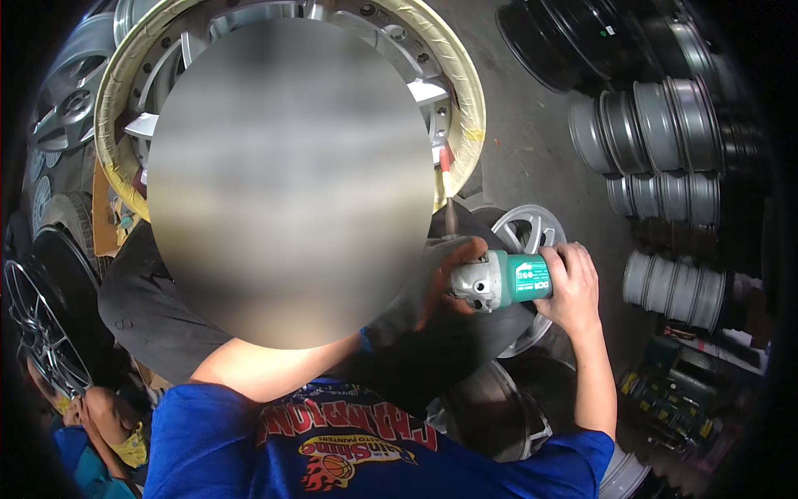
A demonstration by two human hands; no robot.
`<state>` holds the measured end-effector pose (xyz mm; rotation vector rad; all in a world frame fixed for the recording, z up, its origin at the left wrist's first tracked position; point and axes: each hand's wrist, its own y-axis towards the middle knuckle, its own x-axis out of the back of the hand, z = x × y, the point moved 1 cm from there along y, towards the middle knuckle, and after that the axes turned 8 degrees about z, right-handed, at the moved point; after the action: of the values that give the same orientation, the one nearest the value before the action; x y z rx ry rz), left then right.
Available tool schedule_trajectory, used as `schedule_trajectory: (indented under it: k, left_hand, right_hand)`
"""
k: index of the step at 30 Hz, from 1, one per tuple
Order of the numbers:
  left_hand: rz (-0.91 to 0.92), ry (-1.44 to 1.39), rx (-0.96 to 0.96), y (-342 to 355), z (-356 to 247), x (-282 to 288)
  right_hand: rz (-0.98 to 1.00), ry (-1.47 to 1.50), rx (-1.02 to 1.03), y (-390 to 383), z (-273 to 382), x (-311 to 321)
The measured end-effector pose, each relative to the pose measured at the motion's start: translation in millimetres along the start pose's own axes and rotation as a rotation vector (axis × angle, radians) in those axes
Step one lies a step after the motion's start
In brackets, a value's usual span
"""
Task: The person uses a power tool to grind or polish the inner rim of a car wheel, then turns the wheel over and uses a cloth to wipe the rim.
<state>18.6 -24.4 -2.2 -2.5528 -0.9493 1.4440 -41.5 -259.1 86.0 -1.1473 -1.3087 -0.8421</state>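
An angle grinder [507,279] with a green body and a silver gear head lies crosswise between my hands, right of the middle. My left hand [442,279], in a dark glove with an orange palm, is closed round the gear head end. My bare right hand [573,284] wraps the rear end of the green body. No disc shows on the grinder. Beyond my knees is a large silver alloy wheel [431,93], its rim covered in yellow masking tape [467,100]; a blurred oval hides its middle. Near its right edge a slim tool with a red-and-pale handle [445,162] points toward my gloved hand.
A silver spoked wheel [540,224] lies just beyond the grinder. Rows of stacked rims [657,125] line the right side. More wheels [71,112] and a cardboard box [104,212] are on the left. Another person's hand [79,412] shows at lower left, by a black wheel [50,324].
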Motion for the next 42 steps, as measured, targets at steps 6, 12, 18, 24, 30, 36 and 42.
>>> schedule_trajectory:
  k: [6,12,18,24,30,36,42]
  left_hand:
    - [0.077,0.019,0.012,3,4,5]
    - [0.069,-0.138,0.008,-2,12,9]
    - [0.090,0.281,-0.281,0,32,26]
    - [0.049,-0.174,0.001,-13,27,24]
    - [0.154,0.182,-0.346,-28,40,46]
    - [0.151,0.124,-0.326,-45,45,57]
    - [0.109,-0.163,-0.014,-64,18,62]
  right_hand:
    - [0.011,0.009,0.026,7,-2,3]
    - [0.017,0.038,0.037,12,4,6]
    - [0.041,0.011,0.053,16,14,12]
    - [0.062,-0.024,0.070,17,24,14]
    - [0.094,-0.023,0.096,21,40,18]
    - [0.127,-0.042,0.104,24,61,21]
    - [0.147,-0.040,0.110,24,84,24]
